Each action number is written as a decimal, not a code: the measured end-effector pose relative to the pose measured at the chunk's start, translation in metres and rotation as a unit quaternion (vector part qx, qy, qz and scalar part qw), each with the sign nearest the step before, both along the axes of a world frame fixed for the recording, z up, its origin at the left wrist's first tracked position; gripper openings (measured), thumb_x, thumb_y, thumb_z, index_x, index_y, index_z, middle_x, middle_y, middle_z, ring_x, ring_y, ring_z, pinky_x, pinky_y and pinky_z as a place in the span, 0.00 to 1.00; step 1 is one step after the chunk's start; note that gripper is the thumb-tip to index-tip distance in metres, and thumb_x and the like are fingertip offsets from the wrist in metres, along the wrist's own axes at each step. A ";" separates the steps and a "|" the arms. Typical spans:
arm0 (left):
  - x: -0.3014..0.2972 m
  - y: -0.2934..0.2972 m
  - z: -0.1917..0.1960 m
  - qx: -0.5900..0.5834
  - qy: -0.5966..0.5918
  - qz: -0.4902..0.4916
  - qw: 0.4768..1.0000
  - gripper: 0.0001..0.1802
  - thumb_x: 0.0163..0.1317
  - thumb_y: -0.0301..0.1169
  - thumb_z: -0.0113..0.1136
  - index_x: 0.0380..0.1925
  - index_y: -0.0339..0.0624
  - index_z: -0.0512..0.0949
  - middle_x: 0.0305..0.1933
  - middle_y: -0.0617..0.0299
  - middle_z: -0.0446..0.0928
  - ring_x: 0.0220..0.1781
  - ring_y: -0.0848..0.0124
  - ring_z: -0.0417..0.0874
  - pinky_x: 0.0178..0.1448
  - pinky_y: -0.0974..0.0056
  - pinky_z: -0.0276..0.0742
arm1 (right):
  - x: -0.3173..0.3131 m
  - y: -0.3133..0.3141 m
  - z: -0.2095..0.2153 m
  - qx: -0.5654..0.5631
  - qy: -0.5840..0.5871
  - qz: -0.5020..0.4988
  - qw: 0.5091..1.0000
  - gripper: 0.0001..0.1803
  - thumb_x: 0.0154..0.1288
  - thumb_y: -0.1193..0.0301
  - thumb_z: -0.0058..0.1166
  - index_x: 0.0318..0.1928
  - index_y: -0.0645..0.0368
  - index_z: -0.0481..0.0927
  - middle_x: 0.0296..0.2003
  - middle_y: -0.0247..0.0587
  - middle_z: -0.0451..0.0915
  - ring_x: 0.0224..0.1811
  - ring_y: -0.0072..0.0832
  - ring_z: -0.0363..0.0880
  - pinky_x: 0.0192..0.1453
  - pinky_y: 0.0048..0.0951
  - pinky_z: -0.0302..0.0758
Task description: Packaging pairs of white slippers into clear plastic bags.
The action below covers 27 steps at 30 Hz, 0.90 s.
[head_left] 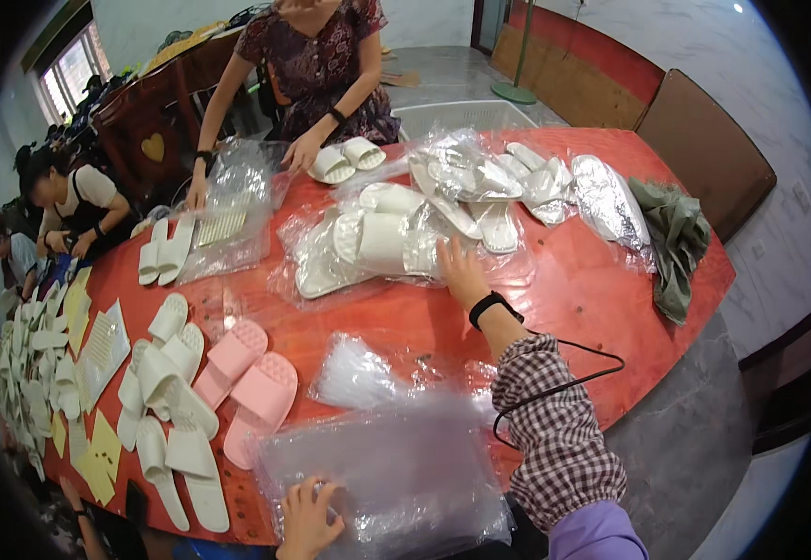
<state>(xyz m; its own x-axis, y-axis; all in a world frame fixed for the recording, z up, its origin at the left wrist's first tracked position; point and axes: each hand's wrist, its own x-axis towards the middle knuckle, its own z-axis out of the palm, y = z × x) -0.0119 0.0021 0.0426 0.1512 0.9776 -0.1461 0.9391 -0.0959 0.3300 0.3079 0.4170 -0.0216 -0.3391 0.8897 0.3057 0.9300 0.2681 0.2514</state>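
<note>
Right hand (463, 275): fingers spread on bagged slippers (382, 245), which lie left of it; can't tell if gripping. Left hand (307, 518): fingers curled on bags (396, 457), pinch unclear. Slippers probably light, springy, film slick: hold through it at the soles. Bags likely limp; take a corner. Bare table (592, 317) right of right hand, edge farther out; pink pair (260, 383) crowds ahead-left of left hand.

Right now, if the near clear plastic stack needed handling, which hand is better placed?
Likely the left hand: it is at the lower-left edge of the clear plastic stack, while the right hand is farther off, at the bagged white slippers.
</note>
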 end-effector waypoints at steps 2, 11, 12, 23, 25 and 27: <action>0.001 -0.004 -0.009 0.017 -0.011 0.001 1.000 0.33 0.41 0.34 0.63 0.54 0.55 0.71 0.61 0.55 0.65 0.60 0.50 0.63 0.60 0.45 0.62 | 0.005 0.009 -0.012 0.129 0.013 0.045 0.990 0.22 0.57 0.73 0.51 0.55 0.59 0.74 0.46 0.48 0.75 0.38 0.40 0.77 0.36 0.33 0.78; -0.002 0.000 0.001 -0.014 -0.002 0.001 1.000 0.32 0.40 0.37 0.66 0.51 0.54 0.72 0.59 0.57 0.64 0.59 0.54 0.63 0.58 0.48 0.61 | -0.047 -0.011 0.100 -0.006 0.254 0.188 0.949 0.03 0.56 0.76 0.49 0.29 0.61 0.76 0.30 0.49 0.76 0.37 0.45 0.78 0.40 0.43 0.78; -0.001 0.001 0.002 -0.010 -0.010 -0.002 1.000 0.32 0.41 0.37 0.66 0.52 0.54 0.72 0.59 0.57 0.64 0.59 0.54 0.63 0.58 0.48 0.60 | -0.056 -0.022 0.114 -0.012 0.285 0.207 0.936 0.03 0.55 0.77 0.49 0.30 0.62 0.76 0.30 0.51 0.76 0.37 0.47 0.78 0.41 0.44 0.77; -0.008 -0.020 -0.009 0.009 -0.003 0.030 1.000 0.32 0.42 0.36 0.66 0.52 0.46 0.73 0.59 0.54 0.65 0.60 0.53 0.63 0.59 0.49 0.60 | -0.096 -0.150 0.219 -0.455 0.481 0.391 0.640 0.23 0.63 0.71 0.56 0.59 0.61 0.74 0.50 0.46 0.79 0.46 0.32 0.81 0.50 0.31 0.77; -0.005 -0.015 -0.011 0.013 0.010 0.005 1.000 0.31 0.42 0.35 0.66 0.51 0.45 0.73 0.59 0.53 0.65 0.61 0.53 0.63 0.60 0.49 0.59 | -0.060 -0.107 0.183 -0.289 0.503 0.319 0.749 0.17 0.63 0.75 0.54 0.53 0.61 0.78 0.45 0.45 0.81 0.44 0.30 0.80 0.48 0.30 0.76; -0.003 -0.011 -0.005 0.001 0.003 0.005 1.000 0.30 0.43 0.35 0.65 0.51 0.45 0.74 0.60 0.53 0.65 0.61 0.53 0.63 0.60 0.49 0.59 | -0.030 -0.083 0.151 -0.200 0.487 0.277 0.804 0.14 0.65 0.72 0.52 0.49 0.63 0.80 0.43 0.47 0.82 0.43 0.35 0.81 0.48 0.32 0.76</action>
